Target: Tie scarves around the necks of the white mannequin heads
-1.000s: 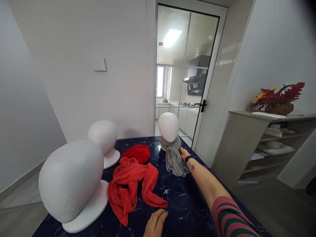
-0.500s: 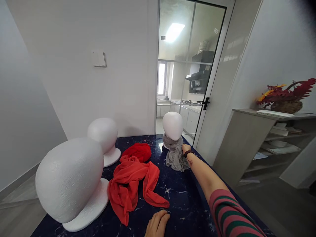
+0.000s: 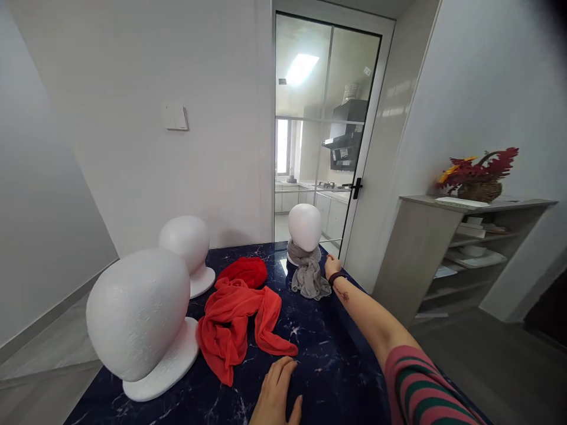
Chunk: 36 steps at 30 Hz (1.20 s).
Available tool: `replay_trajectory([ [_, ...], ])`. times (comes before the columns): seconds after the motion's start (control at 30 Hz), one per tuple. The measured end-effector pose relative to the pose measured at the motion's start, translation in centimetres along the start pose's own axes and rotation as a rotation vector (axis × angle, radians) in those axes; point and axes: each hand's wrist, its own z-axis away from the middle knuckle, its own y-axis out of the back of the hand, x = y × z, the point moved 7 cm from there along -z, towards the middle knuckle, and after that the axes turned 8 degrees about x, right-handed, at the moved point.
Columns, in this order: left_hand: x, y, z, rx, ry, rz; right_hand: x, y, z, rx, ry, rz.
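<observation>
My right hand (image 3: pixel 332 265) reaches far across the dark marble table (image 3: pixel 328 360), just right of a grey scarf (image 3: pixel 309 275) wrapped round the base of a small white foam head (image 3: pixel 305 227). Its fingers look curled, apart from the scarf by a small gap; I cannot make out anything in them. My left hand (image 3: pixel 274 398) lies flat on the table at the near edge, fingers stretched out, holding nothing. A red scarf (image 3: pixel 234 321) lies crumpled in the middle, with a red cap (image 3: pixel 245 271) behind it.
Two more white foam heads stand on the left: a large near one (image 3: pixel 137 316) and a smaller one (image 3: pixel 186 245) behind it. A glass door (image 3: pixel 328 130) opens onto a kitchen. A grey shelf (image 3: pixel 447 248) with a flower basket (image 3: pixel 481 177) stands at the right.
My right hand has drawn back from the grey scarf, which now hangs free. My left hand has slid forward and flattened. The camera shifted slightly.
</observation>
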Motion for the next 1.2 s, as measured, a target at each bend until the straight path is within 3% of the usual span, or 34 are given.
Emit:
replay_trajectory([
  [0.1, 1.2, 1.3, -0.1, 0.002, 0.026, 0.056, -2.5, 2.2, 3.8, -0.074, 0.023, -0.05],
  [0.17, 2.0, 2.2, -0.4, 0.042, 0.051, 0.093, -4.7, 3.4, 9.0, -0.225, 0.09, -0.121],
  [0.33, 2.4, 4.1, -1.0, 0.211, 0.093, 0.19, -9.3, 6.4, 27.3, -0.955, 0.25, -0.322],
  [0.4, 1.6, 4.7, -0.8, 0.281, 0.137, 0.204, -9.9, 7.9, 31.9, -1.029, 0.313, -0.339],
  [0.43, 1.1, 5.0, -0.7, 0.306, 0.156, 0.204, -9.9, 8.6, 33.1, -0.993, 0.349, -0.333],
  [0.53, 0.2, 5.6, -0.1, 0.373, 0.188, 0.182, -9.8, 9.7, 34.7, -0.876, 0.506, -0.309],
  [0.67, 0.3, 6.4, 0.3, 0.454, 0.186, 0.138, -9.2, 9.8, 35.0, -0.842, 0.676, -0.28],
  [0.83, 1.1, 8.1, 0.1, 0.443, 0.098, 0.08, -6.6, 9.1, 33.0, -0.74, 0.633, -0.169],
  [0.93, 0.5, 9.4, 0.2, 0.46, 0.075, -0.122, -4.4, 8.0, 31.7, -0.728, 0.581, -0.069],
  [1.07, -1.8, 10.3, 0.4, 0.475, 0.199, -0.374, -2.6, 7.0, 31.0, -0.751, 0.573, 0.074],
  [1.2, -2.6, 10.1, 0.4, 0.446, 0.263, -0.432, -3.1, 7.0, 31.6, -0.815, 0.64, 0.119],
])
